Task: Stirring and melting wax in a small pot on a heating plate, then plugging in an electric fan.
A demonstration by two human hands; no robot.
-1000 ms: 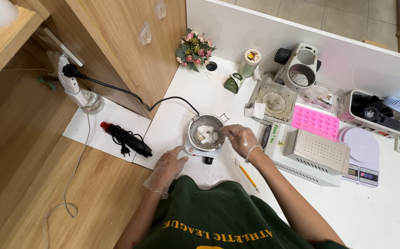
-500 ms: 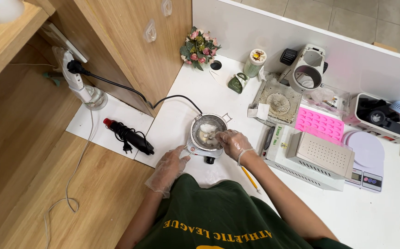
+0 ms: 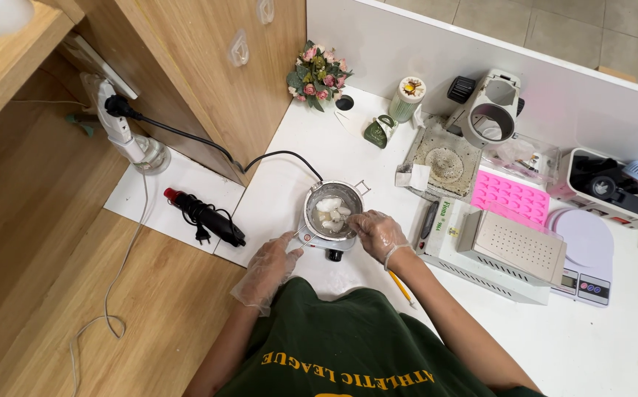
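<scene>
1. Broadly, the white tabletop [image 3: 319, 147] carries everything, and the work sits near its front edge, just ahead of the person's green shirt.
2. Next in size, the small hot plate [image 3: 324, 243] stands under the pot, with a black cord running from it toward the wooden cabinet. It looks compact but solid, and probably warm, so its sides and front knob are the safer places to touch.
3. On it rests the metal pot [image 3: 331, 209], round, stiff and shiny, with a wire handle at its far rim. Judging by the thin steel it is light and could slide on the plate. The handle or rim is where to hold it, not the wall near the heat.
4. The right hand [image 3: 379, 234], in a thin clear glove, is at the pot's near right rim, fingers curled together and reaching into the bowl. Whether they pinch a piece or a tool, I cannot tell.
5. The left hand [image 3: 266, 268], gloved too, rests loosely spread at the plate's left edge, fingertips at its corner, steadying it.
6. Smallest, the white wax lumps [image 3: 331, 211] lie heaped inside the pot. They look firm yet brittle, slick under a glove, and likely softening below.
</scene>
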